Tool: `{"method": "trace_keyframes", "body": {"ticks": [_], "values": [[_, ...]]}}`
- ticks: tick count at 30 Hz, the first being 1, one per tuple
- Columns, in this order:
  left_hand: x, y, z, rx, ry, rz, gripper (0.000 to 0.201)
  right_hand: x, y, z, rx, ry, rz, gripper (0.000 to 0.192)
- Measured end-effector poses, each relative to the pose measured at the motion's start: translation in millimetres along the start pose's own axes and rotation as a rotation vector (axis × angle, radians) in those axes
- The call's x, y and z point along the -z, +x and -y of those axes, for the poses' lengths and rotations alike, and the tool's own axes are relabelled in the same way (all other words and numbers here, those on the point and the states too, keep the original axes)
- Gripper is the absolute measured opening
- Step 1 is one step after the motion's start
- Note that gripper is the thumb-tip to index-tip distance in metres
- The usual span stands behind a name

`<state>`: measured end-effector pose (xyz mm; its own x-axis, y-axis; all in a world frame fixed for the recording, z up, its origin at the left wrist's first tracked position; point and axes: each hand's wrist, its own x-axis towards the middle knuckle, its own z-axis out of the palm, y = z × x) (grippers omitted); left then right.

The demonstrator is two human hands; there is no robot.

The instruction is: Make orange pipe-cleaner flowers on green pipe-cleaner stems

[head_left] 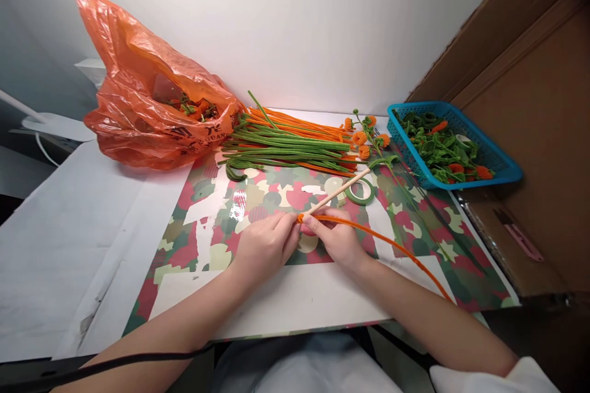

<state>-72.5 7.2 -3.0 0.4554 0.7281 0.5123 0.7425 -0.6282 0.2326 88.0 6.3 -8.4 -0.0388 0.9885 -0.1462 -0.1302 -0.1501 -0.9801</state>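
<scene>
My left hand (266, 238) is closed, its fingertips pinching the coiled end of an orange pipe cleaner (385, 236) at the near end of a thin wooden stick (338, 192). My right hand (340, 239) meets it there, thumb and fingers closed on the pipe cleaner beside the stick. From the right hand the long tail of the pipe cleaner curves right over my forearm. The stick slants away to the upper right. Just beyond it lies a roll of green tape (367, 199). My fingers partly hide the coil.
Behind my hands lie green pipe cleaners (295, 146) and orange pipe cleaners (295, 121). An orange plastic bag (138, 104) stands back left. Orange flowers on a green stem (360, 138) lie near a blue basket (465, 186) of green and orange pieces. Pink-handled pliers (523, 239) rest on cardboard at right.
</scene>
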Motion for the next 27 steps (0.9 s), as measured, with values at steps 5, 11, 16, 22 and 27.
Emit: {"method": "trace_keyframes", "body": {"ticks": [5,11,16,22,27], "values": [[-2.4,0.1,-0.2,0.074,-0.128,0.044,0.027,-2.2,-1.7,2.4,0.048,-0.034,0.014,0.024],[-0.3,3.6,-2.2,0.271,-0.539,0.159,0.025,-2.3,-3.2,4.8,0.118,-0.057,0.044,0.02],[1.3,5.0,-2.7,0.304,-0.661,0.136,0.024,-1.6,-3.8,4.5,0.122,-0.052,0.016,0.021],[-0.6,4.0,2.2,0.154,-0.402,-0.138,0.004,-0.8,-3.6,2.4,0.053,-0.025,-0.018,0.027],[-2.6,2.4,4.0,0.037,-0.323,-0.194,0.008,-1.9,-3.5,1.2,0.025,-0.002,-0.036,0.029]]}}
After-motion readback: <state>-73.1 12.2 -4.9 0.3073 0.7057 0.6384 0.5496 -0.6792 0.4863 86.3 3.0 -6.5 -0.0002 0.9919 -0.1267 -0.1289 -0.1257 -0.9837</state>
